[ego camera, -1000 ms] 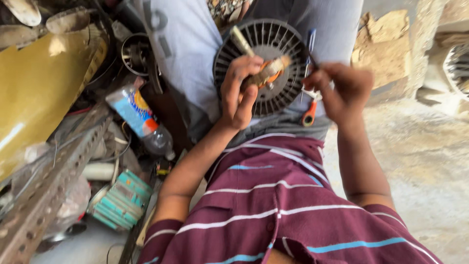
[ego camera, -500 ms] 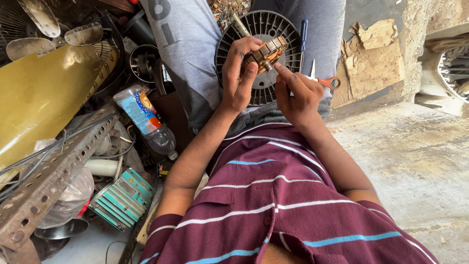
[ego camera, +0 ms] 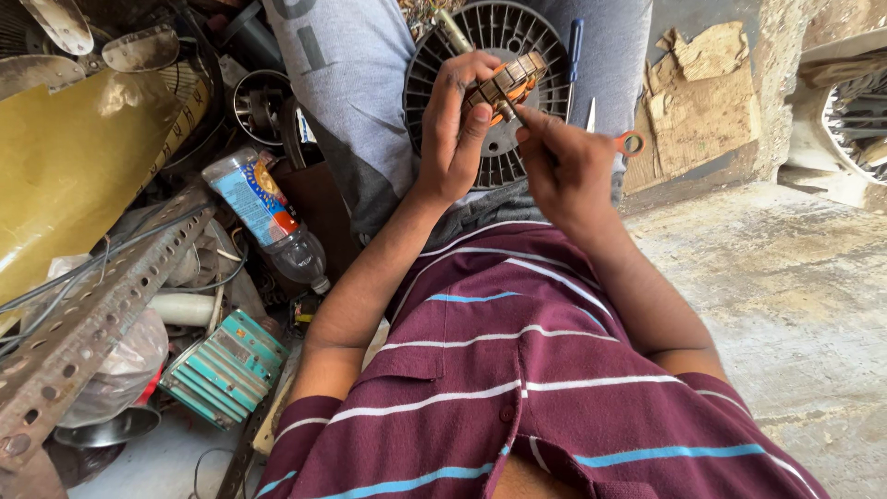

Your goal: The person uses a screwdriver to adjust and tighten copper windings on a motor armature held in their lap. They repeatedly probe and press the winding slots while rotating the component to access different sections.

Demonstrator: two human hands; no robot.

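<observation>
My left hand (ego camera: 455, 125) grips a small motor stator (ego camera: 506, 81), a ring of steel laminations with copper-coloured windings, held up in front of my chest. My right hand (ego camera: 564, 166) holds orange-handled scissors (ego camera: 628, 143), their tip touching the stator's winding. A dark grey round fan grille (ego camera: 504, 37) lies on my lap behind both hands. A blue-handled screwdriver (ego camera: 575, 46) rests on my right leg beside the grille.
A pile of scrap sits to my left: a yellow metal sheet (ego camera: 65, 176), a perforated angle bar (ego camera: 83, 319), a plastic bottle (ego camera: 268, 217) and a teal finned part (ego camera: 222, 370). Torn cardboard (ego camera: 702, 92) leans on the wall. Concrete floor (ego camera: 795, 305) lies to my right.
My right hand has come in from the right with the scissors to the stator. The view has shifted a little, and my left hand keeps holding the stator.
</observation>
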